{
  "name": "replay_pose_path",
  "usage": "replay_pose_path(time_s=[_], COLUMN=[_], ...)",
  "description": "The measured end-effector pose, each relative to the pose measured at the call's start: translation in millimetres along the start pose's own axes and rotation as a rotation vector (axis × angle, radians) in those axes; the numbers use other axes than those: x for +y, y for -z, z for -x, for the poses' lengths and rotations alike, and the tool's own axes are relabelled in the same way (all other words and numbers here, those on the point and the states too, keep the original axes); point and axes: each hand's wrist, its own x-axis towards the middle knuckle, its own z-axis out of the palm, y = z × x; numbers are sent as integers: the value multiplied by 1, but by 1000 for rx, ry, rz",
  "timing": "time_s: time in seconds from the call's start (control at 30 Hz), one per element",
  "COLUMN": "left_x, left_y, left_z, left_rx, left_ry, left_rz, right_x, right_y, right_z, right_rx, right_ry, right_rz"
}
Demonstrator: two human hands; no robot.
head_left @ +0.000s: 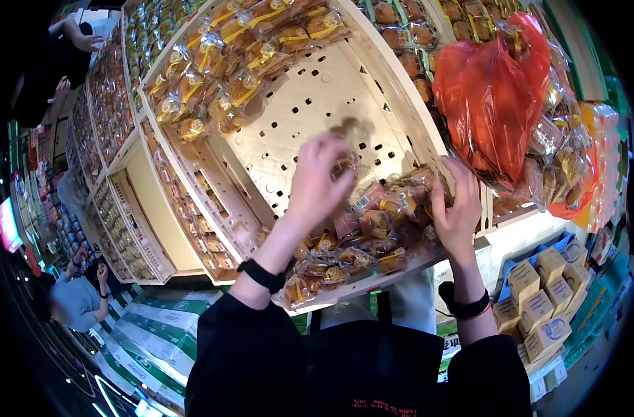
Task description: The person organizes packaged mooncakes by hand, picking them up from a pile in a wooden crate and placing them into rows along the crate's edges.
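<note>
Beige was the crate (394, 80), and its bottom (282, 142) showed between two groups of wrapped packets: the far rows (244, 83) and the near heap (376, 222). So we judged it only partly filled. Our left hand (318, 181) curled near the heap, but it was blurred, and we could not tell whether its grip held a packet. Our right hand (463, 219) had a wide grip beside the heap, thumb and fingers apart.
</note>
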Motion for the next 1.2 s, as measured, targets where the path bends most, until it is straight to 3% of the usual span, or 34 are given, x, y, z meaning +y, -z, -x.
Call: replay_pose_path(time_s=[0.03,0.07,0.23,0.27,0.33,0.37,0.4,0.47,0.7,0.9,1.0,1.13,1.2], left_x=[1,-3,-10,-5,-19,-28,-28,-27,-41,-41,-38,-50,-46], left_y=[-2,-8,-20,-17,-15,-6,2,16,23,13,2,-3,-12], left_z=[11,19,16,13,8,8,9,9,15,13,11,21,26], left_rx=[-82,-90,-106,-103,16,30,32,-57,-81,-69,176,326,279], left_ry=[-203,-207,43,361,642,749,754,801,836,866,895,1084,1038], left_rz=[-332,-334,-242,188,736,1040,1040,1337,1422,1250,1207,1500,1468], right_x=[0,0,0,-1,0,0,0,0,0,0,0,0,-1], right_y=[0,0,0,0,0,1,1,0,0,1,1,0,0], right_z=[0,0,0,0,-1,0,1,0,-1,0,-1,0,-1], right_rx=[0,0,1,4,0,-6,-10,0,-8,-19,-7,-3,-11], right_ry=[0,2,-5,-2,-4,-6,-6,3,4,-3,5,9,6], right_rz=[-1,-2,2,2,5,7,6,12,11,7,6,1,7])
